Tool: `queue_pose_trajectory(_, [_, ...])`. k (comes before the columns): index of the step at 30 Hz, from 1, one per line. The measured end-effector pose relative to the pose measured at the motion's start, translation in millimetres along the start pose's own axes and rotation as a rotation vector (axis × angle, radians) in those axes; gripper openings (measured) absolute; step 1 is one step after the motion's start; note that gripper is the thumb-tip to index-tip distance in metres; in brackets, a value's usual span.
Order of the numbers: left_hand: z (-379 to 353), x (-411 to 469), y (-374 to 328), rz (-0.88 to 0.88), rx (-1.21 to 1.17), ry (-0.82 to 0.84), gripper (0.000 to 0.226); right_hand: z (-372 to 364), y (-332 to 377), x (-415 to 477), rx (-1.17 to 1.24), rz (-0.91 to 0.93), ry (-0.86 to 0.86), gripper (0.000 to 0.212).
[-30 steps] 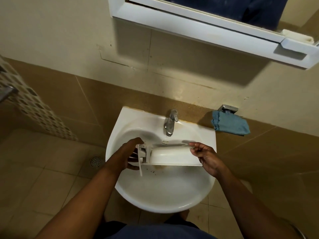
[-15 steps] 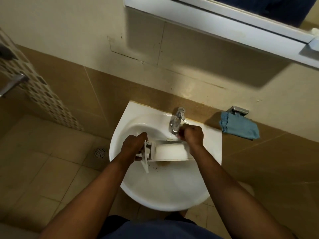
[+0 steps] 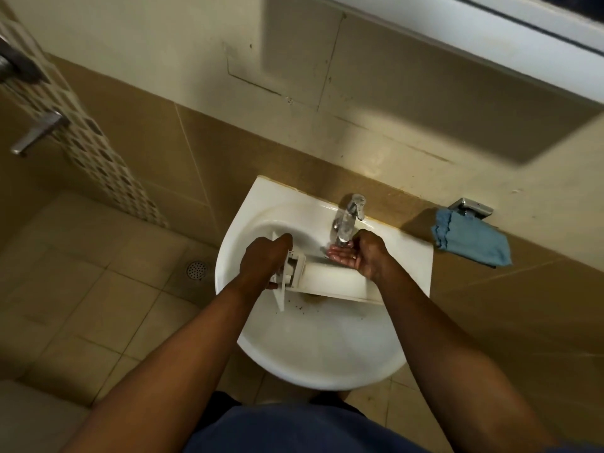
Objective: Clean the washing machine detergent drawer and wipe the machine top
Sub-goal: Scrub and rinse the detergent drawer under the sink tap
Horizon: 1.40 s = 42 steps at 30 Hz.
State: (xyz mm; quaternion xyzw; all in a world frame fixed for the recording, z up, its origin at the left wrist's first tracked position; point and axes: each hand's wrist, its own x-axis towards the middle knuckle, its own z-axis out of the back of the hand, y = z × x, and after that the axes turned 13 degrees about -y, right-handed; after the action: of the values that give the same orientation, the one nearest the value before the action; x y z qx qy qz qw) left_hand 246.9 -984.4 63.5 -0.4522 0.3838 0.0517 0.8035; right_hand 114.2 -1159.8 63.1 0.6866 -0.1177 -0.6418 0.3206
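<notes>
Wash basin (image 3: 313, 358): white, wall-mounted, centre of the scene; serves as the work site. Detergent drawer (image 3: 330, 280): white plastic, out of the machine and lying crosswise over the bowl, front panel to the left, long body running right; the washing machine itself is not in view. Left hand (image 3: 261, 263): fingers curled round the drawer's front-panel end, holding it over the bowl. Right hand (image 3: 358, 256): off the drawer, palm up and loosely cupped just beneath the tap's spout, holding nothing; palm glistens wet, though a running stream is hard to make out. Blue cloth (image 3: 470, 240): draped on a wall holder, right of the basin, apart from both hands. Tap (image 3: 349, 220): chrome, far rim. Dark specks (image 3: 302, 309): scattered in the bowl just near of the drawer, likely loosened residue. Status, judged: drawer removed and rinsing under way, not finished; refitting and wiping the machine top not yet done.
</notes>
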Motion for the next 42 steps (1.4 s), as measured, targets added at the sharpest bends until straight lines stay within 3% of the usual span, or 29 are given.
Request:
queue_pose_trajectory(5, [1.3, 5.8, -2.4, 0.01, -0.006, 0.017, 0.034, 16.7, -15.1, -40.4, -0.196, 0.179, -0.123, 0.047])
queue_pose_trajectory(8, [1.1, 6.7, -4.6, 0.022, -0.007, 0.024, 0.037, 0.4, -50.1, -66.6, -0.264, 0.487, -0.068, 0.038])
queue_pose_trajectory(11, [0.3, 6.6, -6.1, 0.022, 0.003, 0.017, 0.036, 10.1, -92.6, -82.4, -0.737, 1.082, 0.117, 0.035])
queue_pose_trajectory(13, [0.7, 8.1, -6.1, 0.019, 0.007, 0.024, 0.036, 37.9, -115.2, -78.9, -1.131, 1.326, 0.235, 0.046])
queue_pose_trajectory(16, [0.0, 7.8, -3.3, -0.008, 0.041, 0.036, 0.034, 76.8, -124.5, -62.8, -1.437, 1.535, 0.093, 0.048])
queue_pose_trajectory(20, [-1.0, 5.3, -1.9, -0.022, 0.041, 0.019, 0.032, 66.7, -108.3, -67.2, -1.291, 1.564, -0.18, 0.034])
queue_pose_trajectory(26, [-2.1, 8.9, -3.8, -0.008, 0.048, 0.025, 0.035, 29.2, -132.7, -81.7, -1.269, 1.552, 0.044, 0.055])
queue_pose_trajectory(28, [-2.8, 9.1, -3.6, -0.004, 0.051, 0.03, 0.032, 58.3, -132.7, -75.2, -1.301, 1.525, -0.052, 0.054])
queue_pose_trajectory(32, [-2.8, 7.1, 0.1, -0.027, 0.052, 0.014, 0.026, 80.5, -116.1, -74.4, -1.334, 1.445, -0.31, 0.026])
queue_pose_trajectory(35, [-2.4, 5.9, 1.0, -0.042, 0.034, 0.019, 0.026, 40.6, -111.0, -81.3, -1.235, 1.556, -0.191, 0.024])
queue_pose_trajectory(38, [-0.7, 4.7, 1.3, -0.05, 0.029, 0.028, 0.027, 26.5, -123.3, -81.5, -1.293, 1.599, 0.035, 0.046])
queue_pose_trajectory(42, [0.7, 3.7, 1.3, -0.03, 0.023, 0.029, 0.03, 76.1, -131.8, -67.3, -1.389, 1.568, -0.183, 0.043])
